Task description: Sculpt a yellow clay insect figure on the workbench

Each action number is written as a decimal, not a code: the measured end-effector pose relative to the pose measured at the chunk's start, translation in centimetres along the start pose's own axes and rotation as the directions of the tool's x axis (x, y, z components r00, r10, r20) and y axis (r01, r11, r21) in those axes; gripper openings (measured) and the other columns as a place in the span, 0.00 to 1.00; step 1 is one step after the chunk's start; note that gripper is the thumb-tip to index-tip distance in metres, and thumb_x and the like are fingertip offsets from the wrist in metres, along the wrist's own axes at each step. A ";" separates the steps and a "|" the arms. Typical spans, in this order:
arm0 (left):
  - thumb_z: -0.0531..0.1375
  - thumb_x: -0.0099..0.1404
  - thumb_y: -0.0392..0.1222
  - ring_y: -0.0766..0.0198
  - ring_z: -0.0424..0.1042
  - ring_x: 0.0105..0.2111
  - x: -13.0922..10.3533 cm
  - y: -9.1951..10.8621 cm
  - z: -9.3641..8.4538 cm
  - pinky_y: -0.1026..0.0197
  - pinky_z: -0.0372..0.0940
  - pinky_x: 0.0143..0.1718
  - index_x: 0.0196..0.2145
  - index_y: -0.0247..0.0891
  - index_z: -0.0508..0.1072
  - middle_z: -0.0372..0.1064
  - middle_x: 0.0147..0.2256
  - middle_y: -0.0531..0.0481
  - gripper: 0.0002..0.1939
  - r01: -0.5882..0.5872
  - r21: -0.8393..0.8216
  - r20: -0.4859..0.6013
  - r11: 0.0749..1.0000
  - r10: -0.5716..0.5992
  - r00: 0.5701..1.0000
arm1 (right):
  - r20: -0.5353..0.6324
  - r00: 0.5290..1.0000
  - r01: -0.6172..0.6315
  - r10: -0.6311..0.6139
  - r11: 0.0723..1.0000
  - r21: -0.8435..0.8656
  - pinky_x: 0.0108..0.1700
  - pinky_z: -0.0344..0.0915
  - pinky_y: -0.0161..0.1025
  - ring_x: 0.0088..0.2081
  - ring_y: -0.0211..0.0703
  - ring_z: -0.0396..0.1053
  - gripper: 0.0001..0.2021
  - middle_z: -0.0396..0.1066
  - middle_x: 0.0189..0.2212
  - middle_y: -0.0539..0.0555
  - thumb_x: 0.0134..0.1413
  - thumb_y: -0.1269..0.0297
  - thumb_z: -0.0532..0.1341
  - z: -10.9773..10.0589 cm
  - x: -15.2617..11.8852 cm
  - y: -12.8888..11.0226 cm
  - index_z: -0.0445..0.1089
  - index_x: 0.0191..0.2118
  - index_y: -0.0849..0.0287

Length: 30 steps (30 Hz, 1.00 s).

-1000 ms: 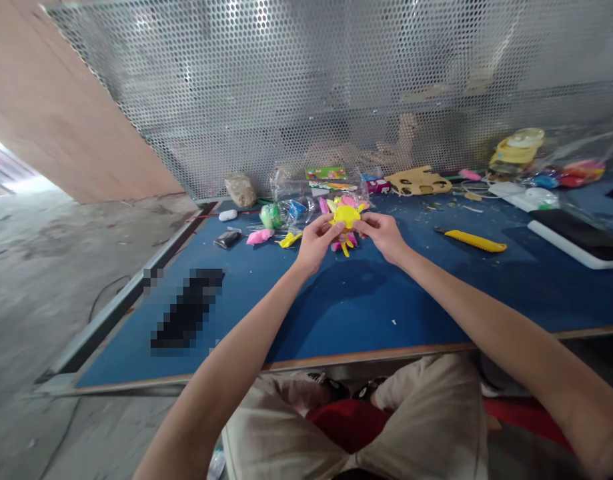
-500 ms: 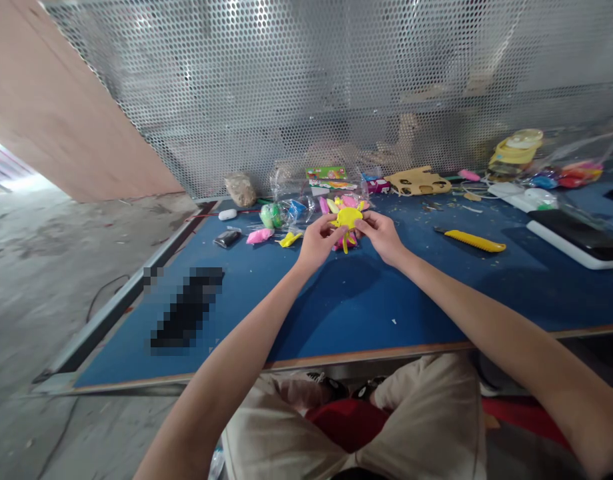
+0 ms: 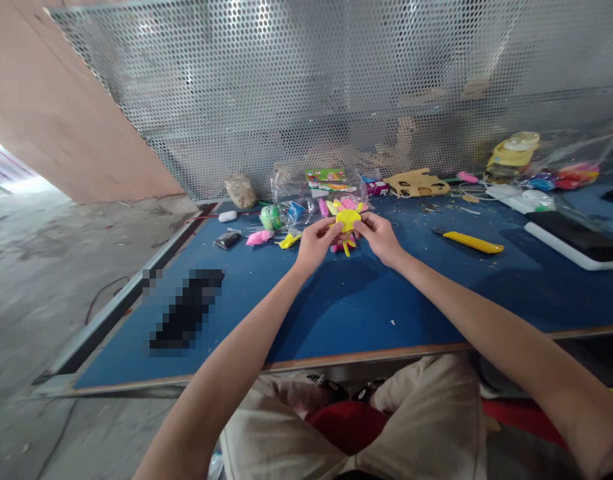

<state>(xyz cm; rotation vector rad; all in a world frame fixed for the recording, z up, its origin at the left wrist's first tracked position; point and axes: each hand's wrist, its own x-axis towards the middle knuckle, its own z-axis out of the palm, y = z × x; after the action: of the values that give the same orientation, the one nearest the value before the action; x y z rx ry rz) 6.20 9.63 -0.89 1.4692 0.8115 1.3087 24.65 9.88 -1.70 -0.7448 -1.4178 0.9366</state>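
The yellow piece (image 3: 348, 219), probably light and soft, is being pinched at its edges by left hand (image 3: 316, 247) and right hand (image 3: 383, 239).

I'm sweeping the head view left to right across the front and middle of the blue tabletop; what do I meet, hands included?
Pixelated dark object → black packet → pink lump → small yellow lump → left hand → held yellow piece → right hand → yellow cutter → black-and-white device.
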 end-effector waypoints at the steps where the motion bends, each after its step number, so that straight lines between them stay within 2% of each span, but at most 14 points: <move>1: 0.70 0.61 0.53 0.59 0.81 0.33 0.0 0.0 0.0 0.55 0.77 0.41 0.49 0.35 0.78 0.81 0.38 0.45 0.24 0.010 -0.021 -0.010 1.000 -0.010 1.000 | 0.000 1.000 0.002 -0.002 1.000 -0.007 0.35 0.64 0.39 0.29 0.39 0.66 0.21 0.69 0.27 0.49 0.52 0.42 0.70 0.0 0.0 0.0 0.72 0.35 0.57; 5: 0.72 0.59 0.52 0.65 0.76 0.25 0.2 0.1 0.0 0.60 0.75 0.32 0.50 0.36 0.78 0.77 0.30 0.51 0.26 0.030 -0.044 -0.039 0.999 -0.032 0.999 | 0.006 1.000 0.006 -0.006 0.999 -0.040 0.35 0.63 0.38 0.30 0.40 0.66 0.21 0.69 0.27 0.49 0.54 0.42 0.69 0.0 -0.1 0.2 0.71 0.35 0.57; 9: 0.70 0.60 0.53 0.69 0.69 0.20 0.1 0.4 0.0 0.64 0.70 0.25 0.47 0.37 0.78 0.70 0.25 0.55 0.22 -0.010 0.027 -0.026 1.000 0.011 1.000 | 0.004 1.000 0.015 -0.015 0.999 -0.049 0.35 0.64 0.38 0.30 0.40 0.67 0.21 0.70 0.28 0.49 0.55 0.43 0.68 0.0 -0.1 0.5 0.72 0.37 0.57; 13: 0.68 0.62 0.53 0.67 0.72 0.27 -0.1 0.4 -0.1 0.65 0.70 0.26 0.44 0.37 0.77 0.74 0.33 0.50 0.19 -0.029 0.122 -0.009 0.992 0.030 1.000 | 0.005 1.000 0.021 -0.020 1.000 -0.017 0.34 0.63 0.38 0.28 0.38 0.66 0.19 0.69 0.26 0.48 0.58 0.45 0.67 0.0 -0.2 0.6 0.71 0.37 0.57; 16: 0.66 0.63 0.52 0.64 0.75 0.33 0.0 0.4 -0.4 0.65 0.71 0.28 0.43 0.38 0.77 0.74 0.47 0.44 0.17 -0.088 0.227 -0.018 0.970 0.094 0.995 | 0.020 1.000 0.013 -0.013 1.000 0.022 0.35 0.64 0.38 0.28 0.38 0.67 0.18 0.69 0.26 0.48 0.58 0.46 0.68 0.1 -0.2 0.5 0.70 0.36 0.57; 19: 0.65 0.65 0.49 0.66 0.75 0.34 0.0 0.5 -0.7 0.64 0.71 0.30 0.41 0.37 0.77 0.67 0.57 0.41 0.13 -0.171 0.342 0.012 0.924 0.177 0.984 | 0.020 1.000 0.001 -0.001 1.000 0.010 0.35 0.65 0.38 0.28 0.38 0.66 0.19 0.69 0.25 0.48 0.57 0.43 0.68 0.1 -0.2 0.3 0.70 0.35 0.56; 24: 0.64 0.65 0.47 0.65 0.74 0.36 -0.1 1.8 -1.2 0.64 0.71 0.31 0.41 0.37 0.77 0.66 0.57 0.40 0.11 -0.262 0.466 0.103 0.845 0.242 0.965 | 0.019 1.000 -0.016 0.016 1.000 -0.020 0.35 0.66 0.39 0.28 0.39 0.66 0.23 0.69 0.25 0.48 0.55 0.39 0.67 0.0 -0.2 0.2 0.69 0.35 0.56; 27: 0.62 0.67 0.43 0.67 0.72 0.34 -0.4 3.1 -1.7 0.65 0.69 0.31 0.46 0.39 0.78 0.66 0.58 0.41 0.12 -0.342 0.592 0.138 0.729 0.327 0.935 | 0.018 1.000 -0.009 0.009 1.000 -0.011 0.37 0.66 0.39 0.29 0.40 0.67 0.24 0.69 0.25 0.48 0.56 0.37 0.65 -0.2 0.0 0.2 0.67 0.35 0.55; 30: 0.61 0.69 0.42 0.71 0.68 0.29 -0.7 3.8 -1.9 0.63 0.67 0.32 0.47 0.39 0.79 0.68 0.55 0.42 0.12 -0.359 0.702 0.106 0.615 0.408 0.907 | 0.020 1.000 0.020 -0.019 0.999 -0.028 0.37 0.67 0.40 0.29 0.40 0.68 0.24 0.68 0.25 0.48 0.57 0.35 0.64 -0.3 0.1 0.1 0.66 0.35 0.55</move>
<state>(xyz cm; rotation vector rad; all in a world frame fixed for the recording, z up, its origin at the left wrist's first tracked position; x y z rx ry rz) 3.75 8.23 2.33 2.3399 1.1744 1.4310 24.98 10.02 -1.72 -0.7434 -1.4560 0.9124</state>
